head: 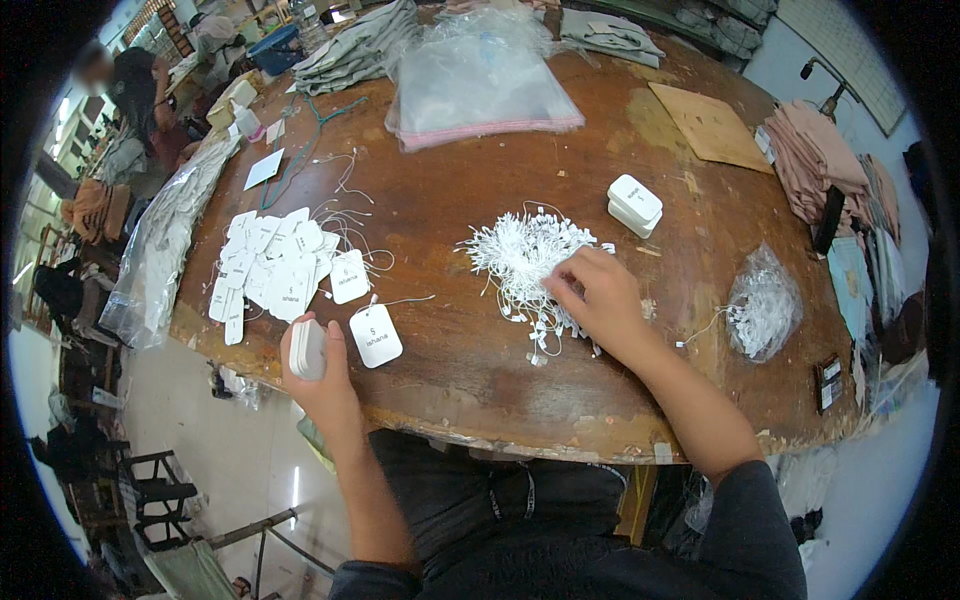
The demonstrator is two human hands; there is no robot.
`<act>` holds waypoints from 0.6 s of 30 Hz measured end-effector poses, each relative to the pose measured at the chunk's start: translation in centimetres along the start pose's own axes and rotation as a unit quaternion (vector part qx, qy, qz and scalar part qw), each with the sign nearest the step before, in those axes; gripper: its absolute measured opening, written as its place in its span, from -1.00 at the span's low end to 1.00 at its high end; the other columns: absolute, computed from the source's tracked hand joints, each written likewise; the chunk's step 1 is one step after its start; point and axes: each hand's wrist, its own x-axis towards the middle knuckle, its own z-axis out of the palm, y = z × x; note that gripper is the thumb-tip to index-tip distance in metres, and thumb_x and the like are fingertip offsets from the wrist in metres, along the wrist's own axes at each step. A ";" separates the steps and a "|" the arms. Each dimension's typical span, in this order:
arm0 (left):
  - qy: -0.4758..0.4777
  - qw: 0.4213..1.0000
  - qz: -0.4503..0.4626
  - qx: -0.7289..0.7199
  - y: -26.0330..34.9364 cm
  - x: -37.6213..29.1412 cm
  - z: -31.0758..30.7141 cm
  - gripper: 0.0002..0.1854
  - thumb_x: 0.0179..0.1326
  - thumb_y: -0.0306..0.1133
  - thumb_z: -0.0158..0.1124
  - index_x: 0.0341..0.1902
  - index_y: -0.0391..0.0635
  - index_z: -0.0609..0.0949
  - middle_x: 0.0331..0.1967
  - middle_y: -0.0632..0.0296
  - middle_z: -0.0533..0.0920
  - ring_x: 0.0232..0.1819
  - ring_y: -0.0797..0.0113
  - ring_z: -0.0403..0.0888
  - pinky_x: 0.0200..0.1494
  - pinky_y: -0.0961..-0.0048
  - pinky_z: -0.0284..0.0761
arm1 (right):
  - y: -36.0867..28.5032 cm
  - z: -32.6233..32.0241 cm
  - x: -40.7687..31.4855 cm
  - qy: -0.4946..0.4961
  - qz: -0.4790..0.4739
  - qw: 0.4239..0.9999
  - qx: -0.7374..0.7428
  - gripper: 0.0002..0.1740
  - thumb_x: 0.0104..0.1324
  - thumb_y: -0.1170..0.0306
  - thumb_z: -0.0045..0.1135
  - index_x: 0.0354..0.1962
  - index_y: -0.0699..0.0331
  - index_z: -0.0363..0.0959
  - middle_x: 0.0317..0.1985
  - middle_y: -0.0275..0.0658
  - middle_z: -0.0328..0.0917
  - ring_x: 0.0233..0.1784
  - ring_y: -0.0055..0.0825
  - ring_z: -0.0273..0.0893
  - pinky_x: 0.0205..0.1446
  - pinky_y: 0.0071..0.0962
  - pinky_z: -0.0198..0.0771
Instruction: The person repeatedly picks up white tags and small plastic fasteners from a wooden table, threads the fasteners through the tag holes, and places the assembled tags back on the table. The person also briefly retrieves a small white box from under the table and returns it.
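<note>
My left hand (322,375) grips a small stack of white paper hang tags (308,349) at the table's front left. Just beyond it lies a loose heap of printed hang tags (274,262), several with white strings trailing right. Two strung tags rest apart from the heap, the nearer tag (376,335) right of my left hand. My right hand (600,296) reaches into the right side of a tangled pile of white hang-tag strings (525,255). Its fingertips touch the strings; whether they pinch one is hidden. Behind that hand sits a neat stack of tags (636,204).
A plastic bag of strings (763,304) lies at the right, near a small dark box (829,384). Clear plastic bags (484,94) and folded grey garments (356,49) are at the back. Folded pink garments (814,154) line the right edge. A person (139,97) is at far left.
</note>
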 end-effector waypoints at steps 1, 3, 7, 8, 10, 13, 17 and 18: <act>-0.026 1.000 0.000 -0.008 0.2 -0.5 0.3 -0.76 0.18 -0.48 0.31 -0.07 -0.20 0.58 -0.21 0.28 0.56 -0.22 0.50 0.49 -0.12 0.54 0.44 | 0.1 0.1 0.0 -0.038 0.016 0.999 -0.011 -0.85 0.23 0.37 0.21 -0.35 0.29 0.52 -0.42 -0.20 0.49 -0.34 -0.25 0.50 -0.30 -0.32 0.37; -0.065 0.998 -0.020 -0.011 0.7 -2.2 1.0 -0.77 0.19 -0.48 0.31 -0.08 -0.20 0.58 -0.23 0.29 0.54 -0.24 0.51 0.47 -0.13 0.54 0.43 | 0.1 0.0 0.0 0.025 -0.006 1.000 0.006 -0.86 0.26 0.38 0.17 -0.35 0.30 0.50 -0.43 -0.20 0.47 -0.35 -0.28 0.49 -0.30 -0.36 0.36; -0.217 0.973 -0.043 -0.062 1.5 -5.7 3.0 -0.85 0.17 -0.50 0.29 -0.18 -0.19 0.60 -0.31 0.34 0.56 -0.29 0.55 0.46 -0.22 0.59 0.38 | -0.6 -0.8 -0.4 0.107 0.006 0.980 0.165 -0.84 0.34 0.40 0.09 -0.38 0.34 0.45 -0.47 -0.24 0.45 -0.38 -0.42 0.45 -0.29 -0.47 0.35; -0.251 0.965 -0.031 -0.076 1.6 -6.4 3.5 -0.85 0.16 -0.51 0.30 -0.19 -0.19 0.60 -0.32 0.33 0.55 -0.30 0.54 0.47 -0.22 0.58 0.38 | -1.0 -0.7 -0.6 0.116 0.000 0.962 0.248 -0.83 0.36 0.41 0.06 -0.39 0.35 0.44 -0.47 -0.25 0.45 -0.38 -0.46 0.44 -0.29 -0.49 0.35; -0.308 0.947 -0.036 -0.088 1.7 -7.6 4.4 -0.84 0.12 -0.53 0.30 -0.20 -0.19 0.60 -0.34 0.27 0.55 -0.29 0.51 0.48 -0.21 0.56 0.38 | -2.2 -0.3 -1.4 0.131 -0.006 0.903 0.410 -0.80 0.40 0.41 0.01 -0.39 0.36 0.42 -0.47 -0.28 0.46 -0.37 -0.54 0.42 -0.27 -0.54 0.34; -0.392 0.912 0.008 -0.122 1.6 -8.5 5.2 -0.82 0.10 -0.53 0.31 -0.19 -0.19 0.60 -0.18 0.19 0.62 -0.17 0.41 0.56 -0.07 0.49 0.44 | -3.7 0.2 -2.6 -0.039 0.056 0.878 0.473 -0.80 0.43 0.42 -0.02 -0.36 0.36 0.42 -0.43 -0.29 0.51 -0.34 -0.58 0.44 -0.23 -0.55 0.36; -0.402 0.905 -0.035 -0.135 1.4 -9.2 5.3 -0.79 0.10 -0.51 0.32 -0.16 -0.21 0.61 0.00 0.11 0.60 -0.05 0.33 0.58 0.03 0.43 0.44 | -4.2 0.3 -2.5 -0.061 0.174 0.841 0.508 -0.87 0.42 0.43 -0.04 -0.29 0.31 0.43 -0.28 -0.21 0.60 -0.26 -0.49 0.49 -0.08 -0.48 0.39; -0.397 0.906 -0.040 -0.142 1.3 -9.3 5.4 -0.78 0.10 -0.51 0.33 -0.15 -0.22 0.61 0.03 0.09 0.58 -0.02 0.32 0.57 0.04 0.42 0.44 | -4.3 0.3 -2.4 -0.054 0.107 0.870 0.478 -0.87 0.42 0.43 -0.03 -0.30 0.30 0.43 -0.19 -0.16 0.58 -0.20 -0.45 0.48 -0.02 -0.44 0.36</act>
